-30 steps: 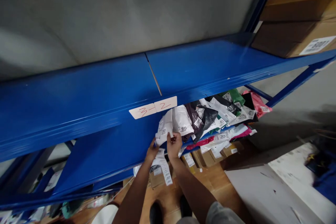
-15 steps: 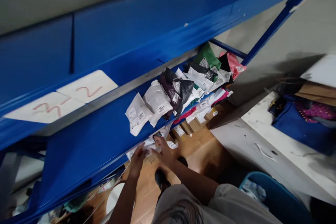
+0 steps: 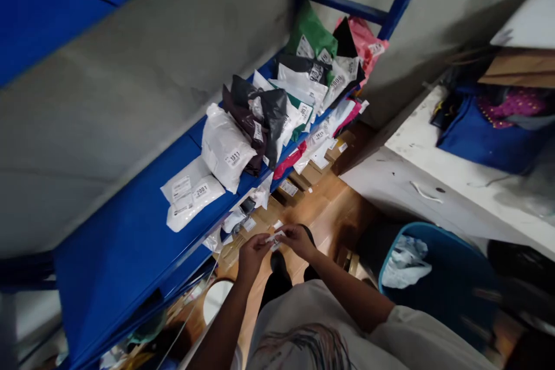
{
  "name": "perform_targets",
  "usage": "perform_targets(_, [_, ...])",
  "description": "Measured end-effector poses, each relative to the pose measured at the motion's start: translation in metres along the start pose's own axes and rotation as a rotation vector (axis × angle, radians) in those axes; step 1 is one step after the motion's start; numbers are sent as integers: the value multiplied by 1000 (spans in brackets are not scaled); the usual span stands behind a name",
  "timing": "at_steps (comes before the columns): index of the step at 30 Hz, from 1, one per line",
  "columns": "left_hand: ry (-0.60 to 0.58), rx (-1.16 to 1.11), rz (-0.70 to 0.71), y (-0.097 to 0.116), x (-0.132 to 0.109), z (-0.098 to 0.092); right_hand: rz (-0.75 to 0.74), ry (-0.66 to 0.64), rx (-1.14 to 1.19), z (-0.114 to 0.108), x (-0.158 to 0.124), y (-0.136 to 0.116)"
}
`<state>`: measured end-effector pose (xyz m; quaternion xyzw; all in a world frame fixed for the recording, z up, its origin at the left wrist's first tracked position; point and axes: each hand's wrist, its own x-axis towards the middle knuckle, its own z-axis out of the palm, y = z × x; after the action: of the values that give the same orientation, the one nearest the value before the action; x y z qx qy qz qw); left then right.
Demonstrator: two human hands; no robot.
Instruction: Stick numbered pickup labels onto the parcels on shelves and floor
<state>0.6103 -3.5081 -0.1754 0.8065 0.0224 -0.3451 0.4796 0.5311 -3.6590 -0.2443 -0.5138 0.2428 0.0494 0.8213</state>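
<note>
A small white printed label (image 3: 274,239) is stretched between my two hands, low in front of my body. My left hand (image 3: 254,251) pinches its left end, and my right hand (image 3: 298,240) pinches the right end. Its print is too small to read fully. Beyond my hands, on the blue shelf (image 3: 130,243), lies a flat white mailer bag (image 3: 195,192) labelled 2001. Beside it leans a fuller white mailer bag (image 3: 225,147) labelled 1911. Dark, white and green mailer bags (image 3: 310,32) crowd the shelf further right.
A lower level holds cardboard boxes (image 3: 310,175) and more bags. At right stand a white cabinet (image 3: 399,185) with folded clothes (image 3: 489,133) on top and a blue bin (image 3: 455,260) with plastic inside. A round white stool top (image 3: 217,300) shows below the shelf.
The view has tilted down and shifted, so the upper shelf with its handwritten sign has mostly left the picture. My hands have come closer together around the label. The 2001 bag now lies flatter.
</note>
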Motion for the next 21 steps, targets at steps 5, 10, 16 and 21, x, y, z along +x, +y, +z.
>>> perform_targets(5, [-150, 129, 104, -31, 33, 23, -86, 171, 93, -14, -9, 32])
perform_targets(10, [-147, 502, 455, -43, 40, 1, -95, 227, 115, -14, -11, 90])
perform_targets(16, [799, 1073, 703, -5, 83, -122, -22, 318, 358, -20, 18, 172])
perform_targets(21, [559, 1240, 598, -21, 127, -180, -82, 220, 332, -44, 69, 232])
